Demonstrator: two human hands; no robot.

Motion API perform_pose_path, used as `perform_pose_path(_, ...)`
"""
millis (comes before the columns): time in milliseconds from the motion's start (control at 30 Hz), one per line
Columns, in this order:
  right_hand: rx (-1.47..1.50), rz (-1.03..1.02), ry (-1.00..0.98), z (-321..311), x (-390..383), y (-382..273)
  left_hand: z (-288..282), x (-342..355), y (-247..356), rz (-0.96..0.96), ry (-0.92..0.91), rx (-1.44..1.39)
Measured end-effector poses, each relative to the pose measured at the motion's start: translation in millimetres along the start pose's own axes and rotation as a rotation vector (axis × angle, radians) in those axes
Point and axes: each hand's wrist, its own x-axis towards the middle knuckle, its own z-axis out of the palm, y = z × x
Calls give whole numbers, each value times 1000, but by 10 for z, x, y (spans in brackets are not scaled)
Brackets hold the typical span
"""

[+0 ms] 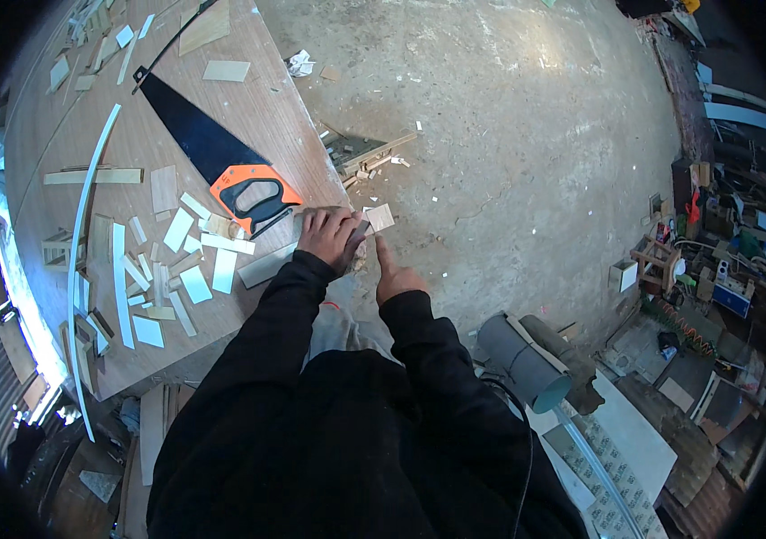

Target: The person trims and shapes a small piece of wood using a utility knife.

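Observation:
My left hand (329, 235) is closed at the near right corner of the table, its fingers bent over the edge of a small square wooden piece (380, 217). A narrow dark edge shows beside those fingers; what it belongs to I cannot make out. My right hand (399, 277) is just to the right, its index finger stretched toward the near edge of the piece and the other fingers curled. Under my left wrist lies a pale wooden strip (266, 267). A handsaw (255, 193) with an orange and black handle rests on the table beyond my left hand.
Several pale wood offcuts (194, 284) and a long curved white strip (83, 225) lie on the wooden table (298, 117). Scraps (374, 157) litter the concrete floor (509, 135). At the right stand a grey cylinder (524, 359) and cluttered tools (715, 278).

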Motion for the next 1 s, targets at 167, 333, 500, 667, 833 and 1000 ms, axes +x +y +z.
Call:
perform_pose_path(167, 14, -7, -28, 95, -70, 137, -33, -30, 5, -11, -14, -5)
perform_pose_path(333, 66, 80, -153, 1194, -349, 1340, 205, 52, -78, -79, 76, -35)
perform_pose_path(500, 258, 394, -81, 997, -744, 2049, 101, -26, -90, -85, 131, 34)
perform_pose_path(667, 645, 383, 448, 1677, -955, 3201, 273, 141, 116, -62, 154, -38)
perform_pose_path(833, 626, 430, 388, 1360, -1083, 2797, 180, 97, 55, -187, 26, -63)
perform_pose_path(1000, 616, 52, 570, 875, -982, 2313, 163, 181, -24, -287, -55, -390)
